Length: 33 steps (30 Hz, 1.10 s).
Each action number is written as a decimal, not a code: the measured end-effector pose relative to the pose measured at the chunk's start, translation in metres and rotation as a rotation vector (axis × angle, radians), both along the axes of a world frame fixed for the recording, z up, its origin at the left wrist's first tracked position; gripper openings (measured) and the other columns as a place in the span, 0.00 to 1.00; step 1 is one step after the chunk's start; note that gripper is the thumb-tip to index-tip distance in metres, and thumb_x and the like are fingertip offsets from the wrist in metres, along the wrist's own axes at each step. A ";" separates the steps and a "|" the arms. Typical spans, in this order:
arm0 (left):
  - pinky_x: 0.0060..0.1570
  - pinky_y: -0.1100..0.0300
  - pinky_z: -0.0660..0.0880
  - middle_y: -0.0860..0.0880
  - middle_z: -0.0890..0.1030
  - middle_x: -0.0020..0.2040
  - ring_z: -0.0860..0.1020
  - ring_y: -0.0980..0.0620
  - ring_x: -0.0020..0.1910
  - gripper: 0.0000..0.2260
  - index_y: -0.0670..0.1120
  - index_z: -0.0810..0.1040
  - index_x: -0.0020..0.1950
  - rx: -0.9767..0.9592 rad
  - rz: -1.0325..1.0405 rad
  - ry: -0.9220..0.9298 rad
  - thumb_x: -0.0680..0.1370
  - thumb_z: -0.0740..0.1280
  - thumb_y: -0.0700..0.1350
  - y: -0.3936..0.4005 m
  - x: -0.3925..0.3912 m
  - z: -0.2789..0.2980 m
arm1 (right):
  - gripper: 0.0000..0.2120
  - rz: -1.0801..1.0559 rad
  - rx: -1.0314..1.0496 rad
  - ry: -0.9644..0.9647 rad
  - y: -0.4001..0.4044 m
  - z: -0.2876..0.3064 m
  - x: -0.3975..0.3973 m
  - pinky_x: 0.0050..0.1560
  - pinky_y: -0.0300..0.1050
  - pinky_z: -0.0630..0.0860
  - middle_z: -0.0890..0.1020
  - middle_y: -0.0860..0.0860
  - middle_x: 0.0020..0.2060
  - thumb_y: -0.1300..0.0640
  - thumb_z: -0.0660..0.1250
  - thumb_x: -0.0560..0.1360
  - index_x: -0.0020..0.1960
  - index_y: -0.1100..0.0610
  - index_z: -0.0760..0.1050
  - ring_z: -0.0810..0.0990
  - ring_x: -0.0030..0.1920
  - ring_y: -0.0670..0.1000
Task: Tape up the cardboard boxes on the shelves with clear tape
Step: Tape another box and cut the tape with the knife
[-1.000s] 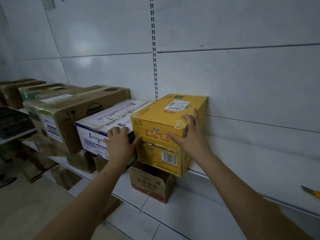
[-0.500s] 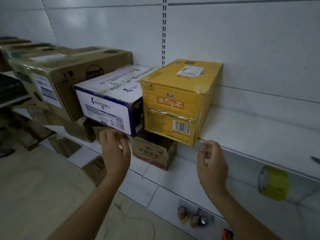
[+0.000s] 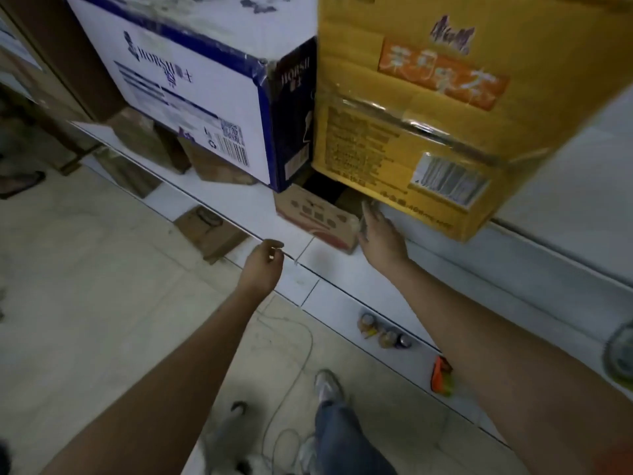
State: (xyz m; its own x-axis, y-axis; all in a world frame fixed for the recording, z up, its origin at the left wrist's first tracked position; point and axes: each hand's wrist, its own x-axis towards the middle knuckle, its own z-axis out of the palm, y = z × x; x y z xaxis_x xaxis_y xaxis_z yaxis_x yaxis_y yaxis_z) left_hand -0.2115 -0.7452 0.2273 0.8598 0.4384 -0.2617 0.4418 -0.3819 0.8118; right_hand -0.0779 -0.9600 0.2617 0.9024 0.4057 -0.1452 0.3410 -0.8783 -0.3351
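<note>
White shelves (image 3: 561, 186), stacked cardboard boxes (image 3: 404, 108), pale tiled floor (image 3: 85, 269).

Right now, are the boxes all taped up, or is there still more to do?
Partly done. The yellow box already has shiny clear tape across its front. In hand: nothing yet; the right hand reaches, fingers out, toward the small open box on the lower shelf, and the left hand hangs loosely curled and empty. Left: that box's top is open and untaped. I can't tell about the white box.
</note>
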 end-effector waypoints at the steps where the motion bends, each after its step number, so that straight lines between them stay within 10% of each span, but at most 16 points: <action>1: 0.51 0.41 0.80 0.44 0.80 0.52 0.81 0.41 0.50 0.08 0.49 0.75 0.59 -0.024 0.025 0.021 0.83 0.58 0.45 0.002 0.007 -0.003 | 0.26 -0.002 -0.014 0.022 0.010 -0.006 0.014 0.62 0.53 0.73 0.65 0.58 0.75 0.57 0.59 0.83 0.79 0.57 0.56 0.68 0.71 0.60; 8: 0.53 0.49 0.80 0.42 0.78 0.60 0.79 0.46 0.54 0.10 0.46 0.73 0.61 -0.336 0.251 0.121 0.84 0.59 0.50 0.018 0.047 -0.002 | 0.16 0.094 0.010 -0.048 0.039 -0.035 0.038 0.46 0.36 0.63 0.77 0.59 0.63 0.57 0.57 0.84 0.68 0.61 0.73 0.74 0.63 0.59; 12: 0.53 0.48 0.80 0.42 0.73 0.63 0.78 0.44 0.58 0.23 0.42 0.64 0.74 -0.428 0.386 0.123 0.83 0.62 0.53 0.034 0.051 -0.001 | 0.13 0.171 -0.002 -0.032 0.019 -0.043 0.013 0.39 0.47 0.65 0.80 0.59 0.49 0.57 0.57 0.83 0.53 0.61 0.79 0.78 0.50 0.60; 17: 0.46 0.47 0.83 0.44 0.70 0.67 0.83 0.41 0.50 0.37 0.44 0.59 0.77 -0.663 0.506 0.182 0.76 0.73 0.56 0.055 0.067 -0.007 | 0.12 0.178 0.105 0.200 -0.033 -0.055 -0.029 0.49 0.53 0.77 0.82 0.59 0.52 0.59 0.60 0.82 0.59 0.60 0.80 0.80 0.50 0.61; 22: 0.28 0.57 0.81 0.31 0.78 0.56 0.83 0.44 0.35 0.31 0.29 0.62 0.73 -0.652 0.231 0.419 0.75 0.73 0.34 0.048 0.056 -0.031 | 0.11 -0.105 0.149 0.532 -0.063 -0.060 -0.070 0.48 0.52 0.77 0.83 0.61 0.48 0.56 0.65 0.78 0.52 0.62 0.81 0.81 0.49 0.64; 27: 0.26 0.61 0.79 0.35 0.75 0.50 0.76 0.44 0.41 0.06 0.33 0.73 0.51 -0.727 0.151 0.579 0.79 0.59 0.26 0.037 0.034 -0.036 | 0.06 -0.579 0.562 0.678 -0.063 -0.058 -0.105 0.47 0.37 0.78 0.82 0.59 0.47 0.66 0.64 0.80 0.50 0.63 0.80 0.83 0.45 0.47; 29: 0.25 0.61 0.78 0.39 0.74 0.46 0.75 0.45 0.41 0.06 0.36 0.72 0.52 -0.681 0.074 0.636 0.79 0.60 0.27 0.032 0.028 -0.041 | 0.08 -0.844 0.828 0.764 -0.057 -0.064 -0.108 0.45 0.42 0.80 0.79 0.63 0.41 0.65 0.61 0.81 0.47 0.68 0.75 0.84 0.47 0.57; 33: 0.33 0.57 0.73 0.40 0.74 0.52 0.74 0.46 0.44 0.18 0.45 0.69 0.63 -0.517 -0.106 0.674 0.76 0.60 0.32 0.024 0.023 -0.040 | 0.30 -1.039 0.526 0.593 -0.055 -0.084 -0.102 0.61 0.55 0.74 0.73 0.64 0.64 0.49 0.70 0.77 0.72 0.60 0.61 0.75 0.61 0.62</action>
